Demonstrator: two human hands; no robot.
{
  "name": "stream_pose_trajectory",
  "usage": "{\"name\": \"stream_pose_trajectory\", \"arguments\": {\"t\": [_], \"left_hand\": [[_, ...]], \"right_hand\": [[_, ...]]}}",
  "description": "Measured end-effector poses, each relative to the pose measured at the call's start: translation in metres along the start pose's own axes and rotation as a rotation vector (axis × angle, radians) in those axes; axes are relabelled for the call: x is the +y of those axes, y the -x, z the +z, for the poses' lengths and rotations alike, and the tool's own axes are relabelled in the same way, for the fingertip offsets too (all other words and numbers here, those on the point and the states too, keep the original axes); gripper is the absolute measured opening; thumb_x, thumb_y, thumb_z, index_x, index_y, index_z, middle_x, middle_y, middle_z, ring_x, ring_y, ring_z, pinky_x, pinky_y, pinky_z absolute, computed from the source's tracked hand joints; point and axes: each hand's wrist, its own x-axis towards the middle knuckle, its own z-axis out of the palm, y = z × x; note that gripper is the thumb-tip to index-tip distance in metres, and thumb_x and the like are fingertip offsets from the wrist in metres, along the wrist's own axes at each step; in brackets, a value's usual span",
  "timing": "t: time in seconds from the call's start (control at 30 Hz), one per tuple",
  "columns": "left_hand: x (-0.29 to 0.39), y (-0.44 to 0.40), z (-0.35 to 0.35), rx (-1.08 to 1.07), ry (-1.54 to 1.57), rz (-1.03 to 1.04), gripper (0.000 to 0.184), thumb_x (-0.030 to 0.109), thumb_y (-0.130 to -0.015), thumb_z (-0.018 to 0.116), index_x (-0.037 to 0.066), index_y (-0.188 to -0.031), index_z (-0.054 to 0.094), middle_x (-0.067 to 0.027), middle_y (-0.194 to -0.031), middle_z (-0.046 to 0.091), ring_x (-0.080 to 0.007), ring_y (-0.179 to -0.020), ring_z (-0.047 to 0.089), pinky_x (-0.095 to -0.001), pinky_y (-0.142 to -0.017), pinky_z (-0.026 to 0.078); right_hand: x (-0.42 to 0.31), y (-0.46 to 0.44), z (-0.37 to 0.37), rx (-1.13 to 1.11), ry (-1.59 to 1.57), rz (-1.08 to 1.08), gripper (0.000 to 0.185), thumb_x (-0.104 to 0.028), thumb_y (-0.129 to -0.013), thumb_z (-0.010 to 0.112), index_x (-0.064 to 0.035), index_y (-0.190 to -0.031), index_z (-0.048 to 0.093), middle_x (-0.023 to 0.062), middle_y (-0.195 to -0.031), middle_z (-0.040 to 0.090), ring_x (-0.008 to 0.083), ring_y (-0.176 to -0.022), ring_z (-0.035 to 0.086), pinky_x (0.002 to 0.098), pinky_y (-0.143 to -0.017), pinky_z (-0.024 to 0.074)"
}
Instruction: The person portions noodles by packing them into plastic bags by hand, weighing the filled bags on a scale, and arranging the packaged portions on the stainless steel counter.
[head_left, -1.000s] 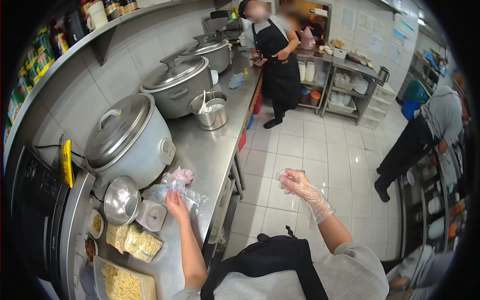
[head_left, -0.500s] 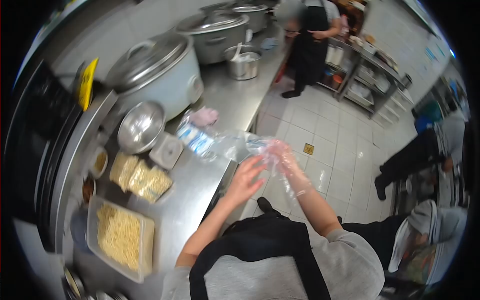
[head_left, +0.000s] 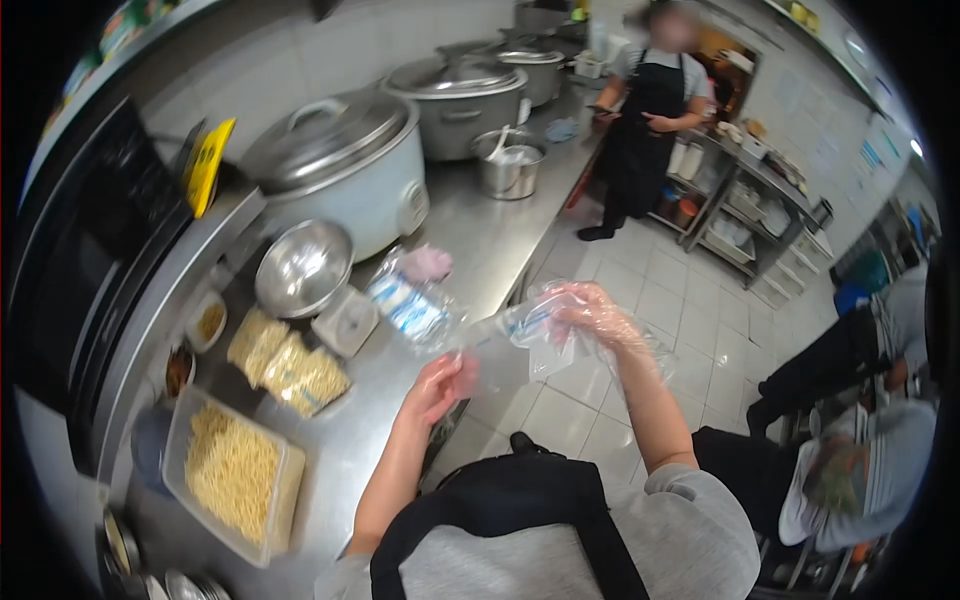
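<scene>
Thin, clear disposable plastic covers my right hand (head_left: pixel 592 312), loose past the wrist like a glove. Its fingers are bent round more clear film. Between my hands stretches a clear plastic glove (head_left: pixel 508 350), its outline hard to make out against the floor. My bare left hand (head_left: pixel 438 388) pinches the near end of this film at the counter's edge. Just beyond lies a clear pack with blue and white print (head_left: pixel 412 308), a pink crumpled cloth (head_left: pixel 428 262) touching its far end.
On the steel counter (head_left: pixel 350 440) are a tub of noodles (head_left: pixel 232 480), bagged noodles (head_left: pixel 290 365), a white scale (head_left: pixel 347 322), a metal bowl (head_left: pixel 304 268) and a large rice cooker (head_left: pixel 335 170). A person in a black apron (head_left: pixel 645 130) stands beyond; others work at right.
My hands have moved apart, stretching the clear plastic between them. My left hand has gone from spread fingers to a pinch. The view has shifted, and the aproned person now shows more fully.
</scene>
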Motion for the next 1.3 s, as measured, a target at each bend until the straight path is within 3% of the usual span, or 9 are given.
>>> {"name": "stream_pose_trajectory", "arguments": {"t": [0.13,0.23,0.4,0.53,0.67,0.73,0.9,1.07,1.3], "left_hand": [[0.017,-0.014,0.01,-0.023,-0.377,-0.048,0.021,0.01,-0.083,0.063,0.002,-0.102,0.058,-0.0109,-0.098,0.066,-0.0154,-0.085,0.065,-0.0243,-0.067,0.051],[0.02,-0.031,0.029,0.051,-0.573,-0.021,0.014,0.011,-0.082,0.065,0.003,-0.092,0.062,-0.0073,-0.082,0.068,-0.012,-0.068,0.064,-0.0223,-0.06,0.049],[0.0,-0.082,0.049,0.025,-0.609,0.055,0.016,0.018,-0.087,0.06,0.003,-0.086,0.065,-0.0039,-0.077,0.067,-0.0082,-0.061,0.059,-0.0204,-0.058,0.045],[-0.014,-0.096,0.091,-0.059,-0.568,0.04,0.017,0.015,-0.088,0.057,0.001,-0.096,0.065,-0.0058,-0.081,0.067,-0.0091,-0.068,0.061,-0.021,-0.061,0.047],[-0.033,-0.122,0.094,-0.216,-0.632,0.038,0.015,0.017,-0.086,0.061,0.002,-0.087,0.064,-0.0052,-0.08,0.067,-0.0095,-0.066,0.061,-0.021,-0.061,0.047],[-0.045,-0.138,0.098,-0.217,-0.66,-0.087,0.018,0.02,-0.086,0.062,0.003,-0.082,0.064,-0.0036,-0.078,0.066,-0.0086,-0.067,0.06,-0.0215,-0.064,0.047],[-0.059,-0.167,0.124,-0.246,-0.556,0.007,0.015,0.011,-0.086,0.059,0.0,-0.095,0.065,-0.0059,-0.088,0.067,-0.0099,-0.076,0.061,-0.023,-0.074,0.047],[-0.055,-0.179,0.127,-0.243,-0.58,0.035,0.009,0.006,-0.082,0.064,-0.001,-0.089,0.064,-0.007,-0.08,0.066,-0.0127,-0.071,0.063,-0.0241,-0.068,0.051],[-0.08,-0.199,0.124,-0.174,-0.467,-0.063,0.012,0.013,-0.086,0.062,0.002,-0.09,0.066,-0.0022,-0.075,0.066,-0.0078,-0.068,0.059,-0.0208,-0.064,0.045]], "right_hand": [[0.026,0.009,-0.036,0.154,0.051,-0.057,0.028,-0.009,-0.076,0.062,0.0021,-0.101,0.059,0.0054,-0.078,0.062,0.0124,-0.063,0.058,0.0256,-0.06,0.0481],[0.048,0.025,-0.064,0.355,-0.019,-0.068,0.028,-0.008,-0.074,0.062,0.0022,-0.1,0.058,0.0055,-0.078,0.061,0.0118,-0.063,0.056,0.0249,-0.058,0.0464],[0.07,0.052,-0.109,0.496,0.066,-0.028,0.029,-0.008,-0.071,0.065,0.0008,-0.099,0.058,0.0075,-0.086,0.062,0.0132,-0.067,0.058,0.025,-0.06,0.0484],[0.064,0.071,-0.125,0.669,0.046,-0.052,0.026,-0.003,-0.07,0.062,-0.0003,-0.095,0.059,0.0063,-0.079,0.061,0.0119,-0.063,0.056,0.0244,-0.057,0.0469],[0.067,0.091,-0.144,0.717,-0.012,-0.082,0.024,-0.003,-0.07,0.063,-0.0006,-0.094,0.059,0.006,-0.078,0.061,0.0116,-0.064,0.056,0.0246,-0.057,0.0469],[0.07,0.097,-0.156,0.73,0.011,-0.023,0.029,-0.005,-0.072,0.066,-0.0008,-0.099,0.058,0.0059,-0.083,0.062,0.0122,-0.066,0.058,0.0248,-0.06,0.0483],[0.065,0.102,-0.188,0.781,-0.03,-0.069,0.029,-0.007,-0.072,0.069,-0.0016,-0.099,0.059,0.0056,-0.08,0.061,0.0106,-0.064,0.056,0.0234,-0.06,0.0469],[0.057,0.098,-0.208,0.753,0.043,-0.083,0.028,-0.008,-0.072,0.069,-0.0017,-0.098,0.06,0.0049,-0.079,0.061,0.0097,-0.065,0.056,0.0222,-0.06,0.0463],[0.047,0.093,-0.225,0.744,0.047,-0.017,0.024,-0.004,-0.073,0.063,-0.0016,-0.097,0.061,0.0028,-0.072,0.059,0.0088,-0.062,0.054,0.0221,-0.057,0.044]]}}
